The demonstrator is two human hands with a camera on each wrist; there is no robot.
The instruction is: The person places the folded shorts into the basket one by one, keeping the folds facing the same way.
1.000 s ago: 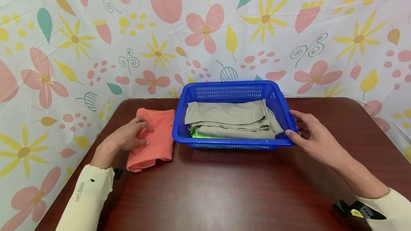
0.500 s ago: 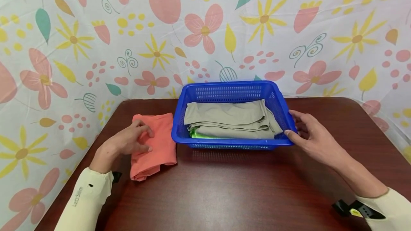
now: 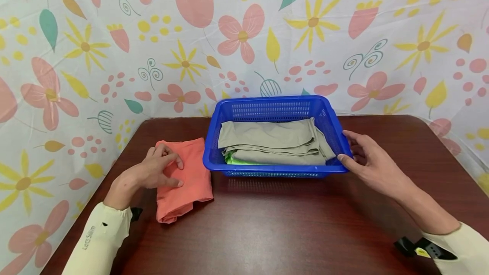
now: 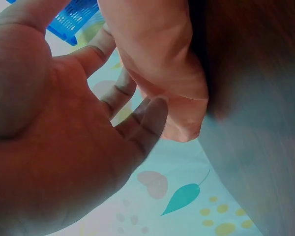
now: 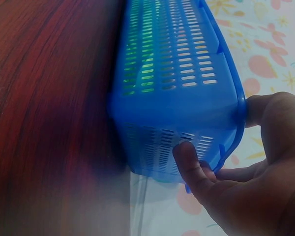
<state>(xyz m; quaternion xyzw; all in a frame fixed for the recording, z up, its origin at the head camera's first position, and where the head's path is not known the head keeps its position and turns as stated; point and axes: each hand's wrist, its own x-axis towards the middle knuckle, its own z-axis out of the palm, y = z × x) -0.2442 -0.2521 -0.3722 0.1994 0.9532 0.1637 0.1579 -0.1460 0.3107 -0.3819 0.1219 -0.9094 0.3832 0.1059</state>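
A folded coral cloth [image 3: 187, 181] lies on the table left of the blue plastic basket [image 3: 275, 168]. My left hand [image 3: 156, 166] rests on its left part, fingers loosely bent and thumb apart from them. In the left wrist view, the fingertips of my left hand [image 4: 78, 113] touch the thick folded edge of the coral cloth [image 4: 157, 54]. My right hand [image 3: 370, 160] holds the basket's right end, thumb at the rim and fingers against the outer wall. In the right wrist view, fingers [image 5: 189, 160] lie on the perforated side of the basket [image 5: 174, 110].
Inside the basket lie folded grey-beige cloths [image 3: 271, 135], with a bright green one [image 3: 237, 159] showing beneath. The dark wooden table [image 3: 267, 228] extends in front. A floral-patterned sheet [image 3: 244, 24] hangs right behind the table and along its left side.
The coral cloth has slid toward me and slightly right, with my left hand staying on its left part. The right hand and the basket keep their places.
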